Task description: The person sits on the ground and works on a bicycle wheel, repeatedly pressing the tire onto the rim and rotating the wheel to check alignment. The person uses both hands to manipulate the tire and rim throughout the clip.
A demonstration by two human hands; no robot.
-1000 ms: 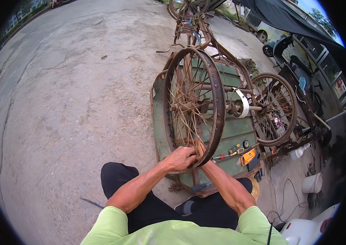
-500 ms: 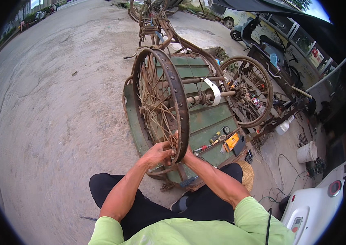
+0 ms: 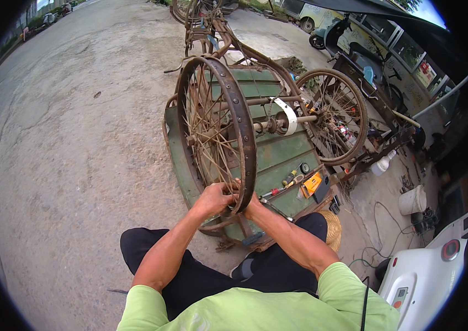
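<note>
A rusty spoked wheel (image 3: 242, 113) without a tyre stands upright before me, mounted on the axle (image 3: 303, 118) of an upturned cargo tricycle. At the bottom of its rim, my left hand (image 3: 212, 201) is closed, its fingertips pinched among the lower spokes (image 3: 216, 165). What they pinch is too small to make out. On the other side of the rim is my right hand (image 3: 251, 206), its fingers mostly hidden by the rim and spokes. Both hands meet close together at the wheel. Beneath lies the tricycle's green ridged bed (image 3: 278, 156).
To the right, a second wheel (image 3: 362, 110) stands on the same axle. Screwdrivers (image 3: 271, 193), a roll of tape (image 3: 304, 167) and a yellow box (image 3: 310, 183) lie on the bed. A straw hat (image 3: 332, 230), white bucket (image 3: 412, 201) and white vehicle (image 3: 421, 276) are at right.
My left hand has shifted slightly up, with its fingers reaching further in among the spokes. The right hand stays beside the rim. The whole view has shifted a little.
</note>
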